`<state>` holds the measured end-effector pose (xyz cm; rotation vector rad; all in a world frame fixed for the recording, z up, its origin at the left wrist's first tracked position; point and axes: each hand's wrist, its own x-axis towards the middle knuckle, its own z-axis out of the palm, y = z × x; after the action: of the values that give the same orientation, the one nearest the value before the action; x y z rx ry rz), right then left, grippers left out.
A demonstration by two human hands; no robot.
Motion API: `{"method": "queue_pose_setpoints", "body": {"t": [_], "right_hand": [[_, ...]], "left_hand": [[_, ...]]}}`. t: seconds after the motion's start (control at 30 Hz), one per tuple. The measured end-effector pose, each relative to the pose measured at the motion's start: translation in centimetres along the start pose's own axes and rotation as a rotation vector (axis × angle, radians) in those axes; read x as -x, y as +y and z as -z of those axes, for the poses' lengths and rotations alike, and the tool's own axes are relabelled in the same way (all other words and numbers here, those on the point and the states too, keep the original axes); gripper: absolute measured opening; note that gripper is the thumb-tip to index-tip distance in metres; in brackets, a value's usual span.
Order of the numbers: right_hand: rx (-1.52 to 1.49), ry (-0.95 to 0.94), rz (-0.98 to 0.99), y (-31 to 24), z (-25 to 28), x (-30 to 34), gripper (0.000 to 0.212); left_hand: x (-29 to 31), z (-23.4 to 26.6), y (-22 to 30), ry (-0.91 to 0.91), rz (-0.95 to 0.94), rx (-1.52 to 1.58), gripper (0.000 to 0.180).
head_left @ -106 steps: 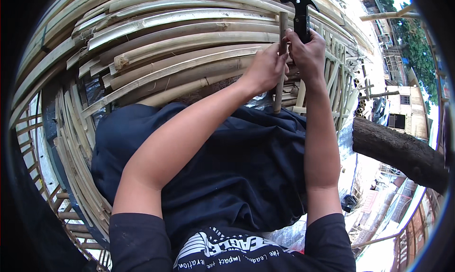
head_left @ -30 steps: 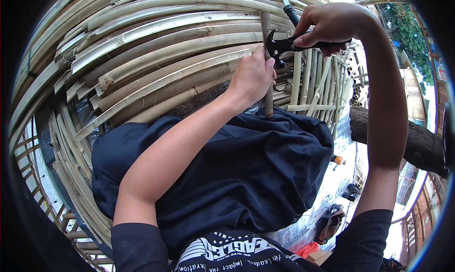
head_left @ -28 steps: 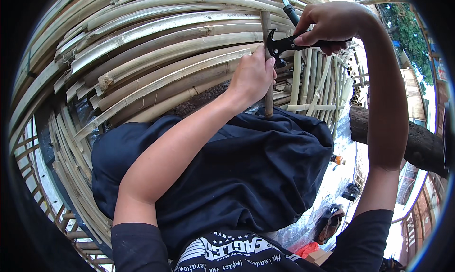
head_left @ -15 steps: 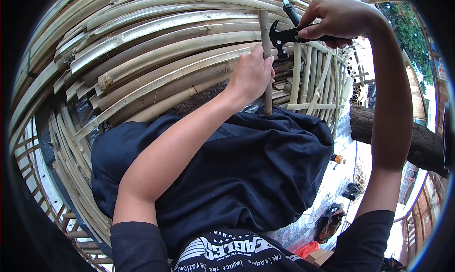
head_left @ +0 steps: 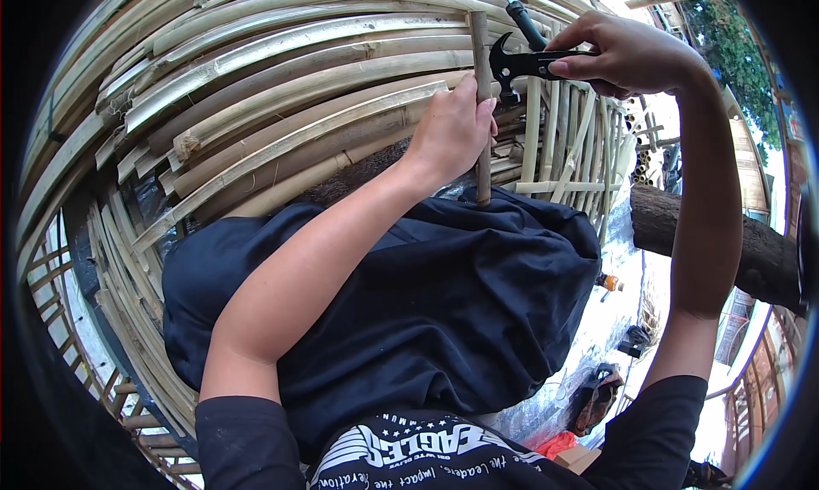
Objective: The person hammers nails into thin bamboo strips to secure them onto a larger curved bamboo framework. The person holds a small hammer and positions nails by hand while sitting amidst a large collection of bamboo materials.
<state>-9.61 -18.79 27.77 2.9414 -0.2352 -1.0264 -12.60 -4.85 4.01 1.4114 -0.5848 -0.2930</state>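
My left hand (head_left: 449, 133) is wrapped around a thin bamboo stick (head_left: 479, 51), gripping it near the middle. The stick stands nearly upright in the picture, its lower end by the dark cloth over my lap. In my right hand (head_left: 631, 57) is a small black claw hammer (head_left: 509, 67), held by its handle. The hammer's head is just right of the stick, close to its upper half; I cannot tell whether they touch. Behind the hammer, a tool with a dark handle (head_left: 525, 25) and pale blue shaft slants upward.
Long split bamboo strips (head_left: 281, 76) are stacked ahead and to the left. A bamboo lattice (head_left: 570, 140) is at the right, and a dark log (head_left: 661, 220) lies beyond it. Dark cloth (head_left: 401, 302) covers my lap. A small bottle (head_left: 609, 282) lies to its right.
My right hand has come down slightly and to the right, and the hammer has shifted a little right with it. My left hand and the stick have barely moved.
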Motion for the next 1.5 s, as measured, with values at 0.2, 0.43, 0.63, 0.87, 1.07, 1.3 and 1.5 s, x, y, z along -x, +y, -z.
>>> {"method": "queue_pose_setpoints", "body": {"t": [0.2, 0.43, 0.63, 0.87, 1.07, 1.3, 1.5], "right_hand": [[-0.011, 0.068, -0.004, -0.2, -0.2, 1.1, 0.046], [-0.027, 0.097, -0.023, -0.8, -1.6, 2.1, 0.050], [-0.098, 0.154, -0.030, -0.2, -3.5, 2.8, 0.049], [-0.085, 0.109, 0.037, 0.3, -2.0, 2.1, 0.048], [-0.005, 0.103, 0.022, -0.6, -1.3, 2.2, 0.048], [-0.067, 0.199, -0.013, -0.1, -3.5, 3.6, 0.048], [-0.012, 0.181, 0.006, -0.7, -2.0, 3.5, 0.049]], "left_hand": [[0.0, -0.1, 0.5, -0.007, 0.008, 0.009, 0.015], [0.1, 0.0, 0.4, -0.007, 0.005, -0.004, 0.014], [0.2, 0.1, 0.5, -0.008, 0.006, 0.023, 0.014], [0.4, -0.2, 0.5, -0.009, 0.000, 0.067, 0.014], [0.2, -0.2, 0.3, -0.001, 0.031, 0.034, 0.015], [0.2, -0.4, 0.5, -0.012, -0.012, 0.034, 0.014], [0.2, -0.3, -0.1, 0.021, -0.065, -0.039, 0.014]]}}
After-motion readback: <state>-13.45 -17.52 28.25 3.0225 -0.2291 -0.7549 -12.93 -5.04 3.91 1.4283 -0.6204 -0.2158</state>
